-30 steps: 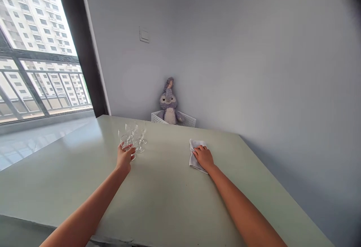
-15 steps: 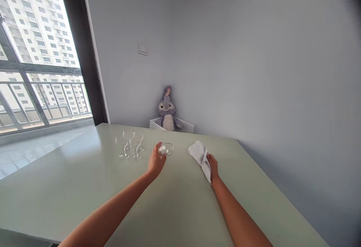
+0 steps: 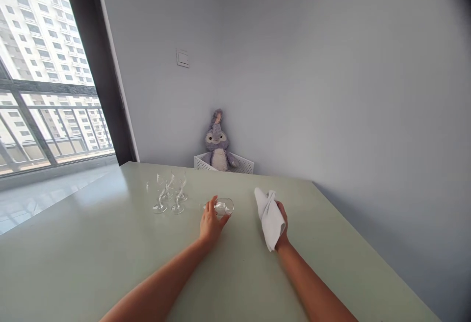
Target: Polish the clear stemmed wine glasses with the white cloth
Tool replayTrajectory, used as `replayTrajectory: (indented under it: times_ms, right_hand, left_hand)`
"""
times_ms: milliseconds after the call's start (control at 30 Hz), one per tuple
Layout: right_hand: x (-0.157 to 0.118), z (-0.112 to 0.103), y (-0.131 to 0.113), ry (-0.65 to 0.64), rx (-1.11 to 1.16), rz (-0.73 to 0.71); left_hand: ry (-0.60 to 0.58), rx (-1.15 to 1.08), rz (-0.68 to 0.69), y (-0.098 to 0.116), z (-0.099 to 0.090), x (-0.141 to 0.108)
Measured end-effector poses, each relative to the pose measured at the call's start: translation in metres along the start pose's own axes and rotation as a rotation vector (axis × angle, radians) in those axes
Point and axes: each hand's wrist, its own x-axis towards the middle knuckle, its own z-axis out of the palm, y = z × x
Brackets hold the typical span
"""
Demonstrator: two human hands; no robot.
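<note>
My left hand (image 3: 212, 223) is closed round a clear stemmed glass (image 3: 225, 207), which is tilted onto its side with the bowl pointing right. The fingers cover part of the glass, and whether it touches the table cannot be made out. To the right, my right hand (image 3: 282, 221) grips a white cloth (image 3: 271, 216) that is bunched and hangs over the fingers. Left of my left hand, several clear stemmed glasses (image 3: 178, 204) stand upright in a close group.
The pale green table (image 3: 110, 243) stretches out to both sides. Behind its far edge, a grey plush toy (image 3: 220, 153) sits in a white perforated basket (image 3: 245, 166) against the wall. A large window (image 3: 47, 91) is at the left.
My left hand has drawn the glass nearer and slightly right, away from the group. In my right hand the cloth has turned and bunched up. The view has shifted a little.
</note>
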Motion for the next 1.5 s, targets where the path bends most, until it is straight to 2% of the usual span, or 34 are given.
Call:
replayTrajectory:
  times_ms: [100,200,267,367,533,667,767,867,967,1033,1133,1233,1367,1400,1433,1500]
  right_hand:
    - [-0.021,0.01,-0.019,-0.029,0.106,-0.02]
    - [-0.04,0.026,-0.034,-0.257,0.163,-0.173]
    - [-0.047,0.034,-0.039,-0.379,0.18,-0.168]
    - [-0.05,0.039,-0.04,-0.506,0.29,-0.037]
    - [-0.043,0.039,-0.034,-0.649,0.631,0.194]
    - [-0.038,0.041,-0.027,-0.66,0.765,0.381]
    - [-0.031,0.039,-0.022,-0.631,0.909,0.508]
    - [-0.023,0.034,-0.019,-0.593,1.035,0.617]
    - [-0.018,0.027,-0.017,-0.634,1.098,0.682]
    - [-0.017,0.023,-0.017,-0.7,1.066,0.65]
    - [-0.016,0.016,-0.02,-0.878,0.856,0.483]
    - [-0.014,0.007,-0.027,-0.987,0.639,0.337]
    - [-0.013,0.0,-0.035,-0.985,0.63,0.299]
    - [-0.013,0.001,-0.036,-0.957,0.651,0.304]
    - [-0.013,0.003,-0.036,-0.908,0.672,0.321]
    - [-0.012,0.008,-0.034,-0.778,0.719,0.408]
  left_hand:
    - [-0.001,0.071,0.034,0.003,0.002,-0.001]
    - [-0.002,0.123,0.095,0.005,0.003,-0.003]
    - [-0.015,0.147,0.1,0.005,0.003,-0.004]
    - [-0.009,0.205,0.13,0.006,0.001,-0.005]
    - [0.025,0.324,0.348,0.017,-0.001,-0.012]
    - [-0.012,0.426,0.511,0.024,-0.004,-0.014]
    - [0.011,0.491,0.602,0.023,-0.008,-0.01]
    - [0.066,0.546,0.753,0.019,-0.015,-0.003]
    - [0.055,0.556,0.858,0.017,-0.023,0.005]
    - [-0.009,0.541,0.864,0.016,-0.028,0.009]
    - [-0.183,0.508,0.802,0.016,-0.035,0.015]
    - [-0.446,0.424,0.651,0.016,-0.044,0.018]
    - [-0.84,0.215,0.424,0.025,-0.054,0.018]
    - [-0.866,0.203,0.407,0.028,-0.055,0.017]
    - [-0.823,0.224,0.42,0.031,-0.054,0.014]
    - [-0.571,0.344,0.53,0.038,-0.051,0.008]
